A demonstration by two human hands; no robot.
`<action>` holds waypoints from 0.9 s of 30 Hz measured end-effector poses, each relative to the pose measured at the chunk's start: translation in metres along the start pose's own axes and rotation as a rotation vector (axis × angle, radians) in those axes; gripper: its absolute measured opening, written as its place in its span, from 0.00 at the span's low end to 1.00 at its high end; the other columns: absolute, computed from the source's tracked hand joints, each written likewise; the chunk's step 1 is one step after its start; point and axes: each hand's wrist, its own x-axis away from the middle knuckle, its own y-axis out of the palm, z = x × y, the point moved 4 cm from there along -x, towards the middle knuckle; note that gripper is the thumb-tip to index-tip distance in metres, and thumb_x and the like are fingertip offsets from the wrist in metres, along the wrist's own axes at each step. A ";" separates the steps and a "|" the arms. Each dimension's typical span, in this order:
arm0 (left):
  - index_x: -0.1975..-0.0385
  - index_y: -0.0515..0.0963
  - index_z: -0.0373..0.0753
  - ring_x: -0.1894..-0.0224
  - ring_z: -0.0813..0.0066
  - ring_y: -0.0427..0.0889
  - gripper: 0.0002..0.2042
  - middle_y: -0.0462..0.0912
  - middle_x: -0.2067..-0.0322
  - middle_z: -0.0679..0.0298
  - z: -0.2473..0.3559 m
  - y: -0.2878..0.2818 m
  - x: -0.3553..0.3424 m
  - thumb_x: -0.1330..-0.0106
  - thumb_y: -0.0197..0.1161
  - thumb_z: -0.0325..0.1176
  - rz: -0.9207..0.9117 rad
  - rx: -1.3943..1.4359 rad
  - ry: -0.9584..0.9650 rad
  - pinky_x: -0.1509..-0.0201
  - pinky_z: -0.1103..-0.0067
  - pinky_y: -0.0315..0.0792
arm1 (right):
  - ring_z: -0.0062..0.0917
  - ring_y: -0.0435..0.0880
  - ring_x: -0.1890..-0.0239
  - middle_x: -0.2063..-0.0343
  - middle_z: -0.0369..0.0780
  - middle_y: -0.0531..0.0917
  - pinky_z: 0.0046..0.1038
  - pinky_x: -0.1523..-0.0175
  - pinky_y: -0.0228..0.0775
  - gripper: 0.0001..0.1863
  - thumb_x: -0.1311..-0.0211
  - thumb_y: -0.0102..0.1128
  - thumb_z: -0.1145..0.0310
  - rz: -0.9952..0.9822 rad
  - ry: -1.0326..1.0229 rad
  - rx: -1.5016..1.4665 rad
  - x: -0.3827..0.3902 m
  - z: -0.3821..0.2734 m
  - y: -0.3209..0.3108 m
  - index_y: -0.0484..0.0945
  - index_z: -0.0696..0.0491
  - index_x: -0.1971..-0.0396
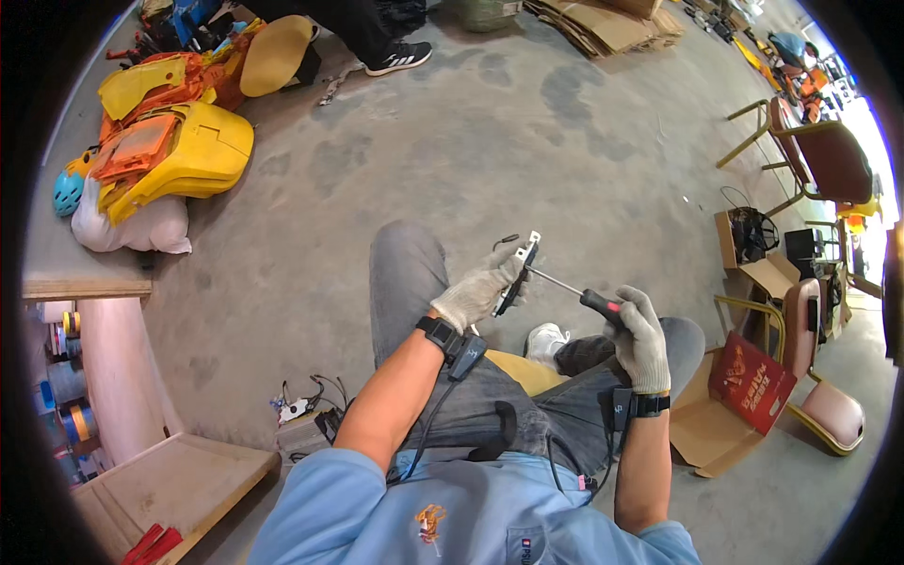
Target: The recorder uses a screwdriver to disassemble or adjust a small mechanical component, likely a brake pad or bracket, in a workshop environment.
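My left hand (pixel 477 295), in a pale knit glove, is closed round a narrow black part with white ends (pixel 514 280), held tilted above my lap. A short dark cable end (pixel 506 240) sticks out near its top. My right hand (pixel 642 337), gloved too, grips the black and red handle of a screwdriver (pixel 600 305). The metal shaft points left, and its tip is at the side of the black part. Whether the tip sits in a screw is too small to tell.
Yellow and orange plastic shells (pixel 179 151) lie at the far left. Opened cardboard boxes (pixel 702 414) and chairs (pixel 824 155) stand on the right. A grey box with cables (pixel 306 428) is by my left side. Another person's shoe (pixel 398 58) shows at the top.
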 end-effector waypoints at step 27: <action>0.21 0.64 0.44 0.60 0.80 0.83 0.38 0.81 0.57 0.68 0.007 0.001 0.003 0.25 0.64 0.57 0.021 -0.155 0.009 0.53 0.78 0.84 | 0.20 0.81 0.55 0.52 0.41 0.83 0.25 0.52 0.78 0.19 0.23 0.62 0.65 0.080 0.042 0.035 -0.009 0.000 -0.005 0.78 0.55 0.38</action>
